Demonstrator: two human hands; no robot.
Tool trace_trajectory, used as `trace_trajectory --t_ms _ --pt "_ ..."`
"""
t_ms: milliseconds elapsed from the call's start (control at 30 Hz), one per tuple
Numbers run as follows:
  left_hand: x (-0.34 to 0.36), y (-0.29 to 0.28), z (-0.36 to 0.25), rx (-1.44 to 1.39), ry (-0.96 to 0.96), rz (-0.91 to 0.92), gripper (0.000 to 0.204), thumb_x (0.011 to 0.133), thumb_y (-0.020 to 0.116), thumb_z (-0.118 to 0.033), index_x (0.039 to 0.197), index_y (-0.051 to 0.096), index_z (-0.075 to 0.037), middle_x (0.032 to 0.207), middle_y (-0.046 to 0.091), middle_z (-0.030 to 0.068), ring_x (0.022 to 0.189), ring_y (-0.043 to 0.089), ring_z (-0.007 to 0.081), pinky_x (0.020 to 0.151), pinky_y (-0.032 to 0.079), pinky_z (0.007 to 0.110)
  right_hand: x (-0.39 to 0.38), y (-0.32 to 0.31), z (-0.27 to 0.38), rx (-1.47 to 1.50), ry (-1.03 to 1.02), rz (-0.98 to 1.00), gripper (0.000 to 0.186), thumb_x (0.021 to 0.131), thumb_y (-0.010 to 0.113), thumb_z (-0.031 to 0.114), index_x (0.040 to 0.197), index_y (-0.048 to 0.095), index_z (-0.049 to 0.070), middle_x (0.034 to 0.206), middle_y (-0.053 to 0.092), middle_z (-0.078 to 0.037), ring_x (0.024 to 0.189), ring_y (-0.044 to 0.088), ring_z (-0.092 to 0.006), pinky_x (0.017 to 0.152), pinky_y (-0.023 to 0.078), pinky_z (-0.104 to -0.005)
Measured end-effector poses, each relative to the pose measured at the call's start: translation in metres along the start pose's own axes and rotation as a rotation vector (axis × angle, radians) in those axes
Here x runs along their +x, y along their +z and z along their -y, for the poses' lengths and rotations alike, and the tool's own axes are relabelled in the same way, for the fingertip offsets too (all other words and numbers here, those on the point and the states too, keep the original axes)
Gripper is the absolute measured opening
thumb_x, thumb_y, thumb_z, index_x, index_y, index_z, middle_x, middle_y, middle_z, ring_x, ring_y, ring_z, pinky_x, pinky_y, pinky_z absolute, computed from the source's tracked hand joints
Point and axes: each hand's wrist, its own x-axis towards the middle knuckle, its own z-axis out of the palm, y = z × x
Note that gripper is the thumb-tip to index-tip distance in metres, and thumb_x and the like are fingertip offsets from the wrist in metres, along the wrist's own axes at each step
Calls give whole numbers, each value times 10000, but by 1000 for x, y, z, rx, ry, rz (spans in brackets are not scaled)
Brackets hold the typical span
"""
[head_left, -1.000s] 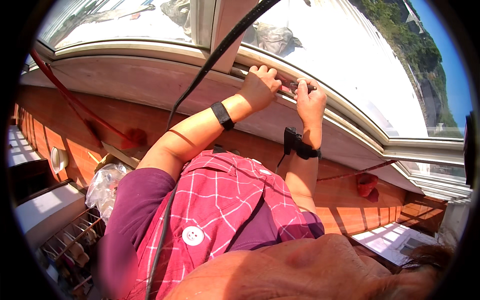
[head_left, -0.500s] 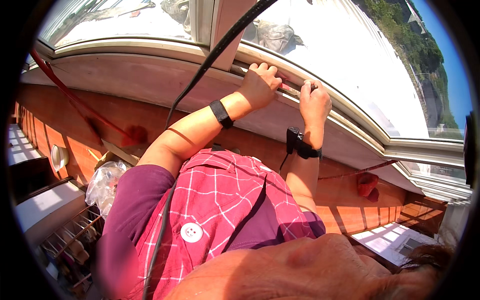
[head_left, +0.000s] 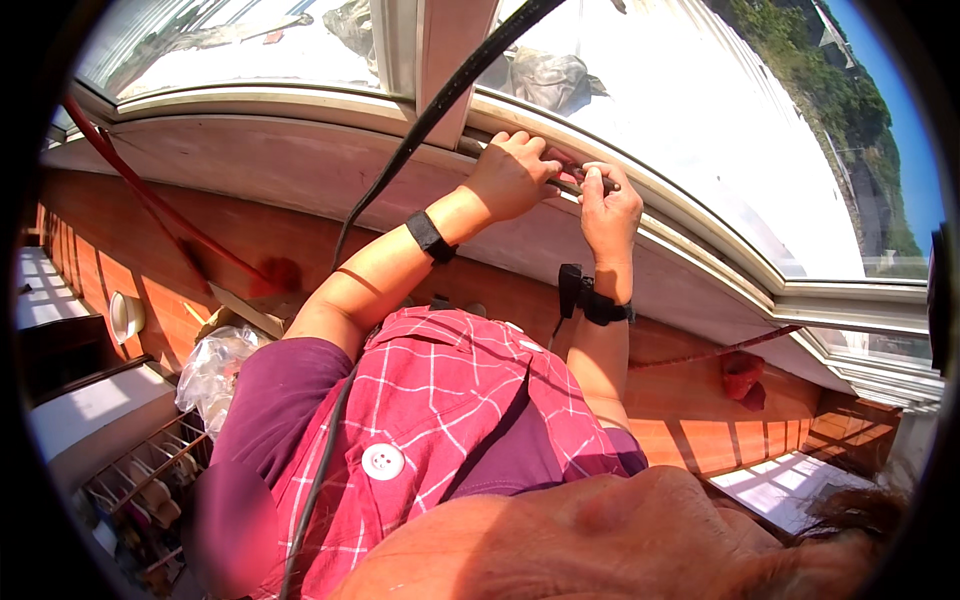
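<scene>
Both my hands are at the pale window frame (head_left: 700,240), over its lower track. My right hand (head_left: 612,215) pinches a thin dark stick (head_left: 613,185) between thumb and fingers. My left hand (head_left: 512,178) is close beside it, fingers curled together; what they grip is hidden under them. A small red piece, perhaps cloth (head_left: 566,160), shows in the track between the hands. Dark straps circle both my wrists, and a small black box (head_left: 571,288) hangs by the right one.
A black cable (head_left: 440,105) crosses in front of the window. Red poles (head_left: 150,200) lean at the left, and a red object (head_left: 742,375) is on the orange floor at the right. At left are a clear plastic bag (head_left: 215,375), a white bowl (head_left: 126,316) and a rack (head_left: 160,480).
My right hand has moved left and slightly down, closer to my left hand, tilting the stick. The left hand has shifted slightly left. More of the red piece shows between them.
</scene>
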Motion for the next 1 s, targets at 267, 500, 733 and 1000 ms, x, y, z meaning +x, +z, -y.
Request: trace_trajectory --t_ms 267,500,733,1000 --pt "-2 5 10 -182 -5 -161 164 770 640 -102 924 696 -113 807 592 62 805 573 260 706 444 391 -12 -12 -8 342 66 -85 129 921 567 95 937 641 -10 735 627 -44 628 596 -82 551 503 -228" --pt "-14 -5 15 -209 28 -263 212 722 639 -27 920 687 -86 855 621 60 814 580 270 696 456 392 -15 -40 -16 347 109 -201 171 940 560 142 978 629 -8 746 649 -65 595 608 -88 531 499 -206" --pt "-64 -40 25 -169 -35 -412 320 668 672 28 963 688 -97 878 627 40 826 591 248 709 480 350 -14 -22 -13 397 56 -157 190 939 552 135 1016 614 -27 751 646 -84 589 603 -107 527 487 -208" --pt "-207 -83 57 36 -479 -568 286 672 677 33 917 666 -112 865 627 42 821 590 246 719 481 354 -28 28 35 288 -71 10 212 934 538 157 972 645 -22 734 656 -93 576 594 -128 512 468 -222"
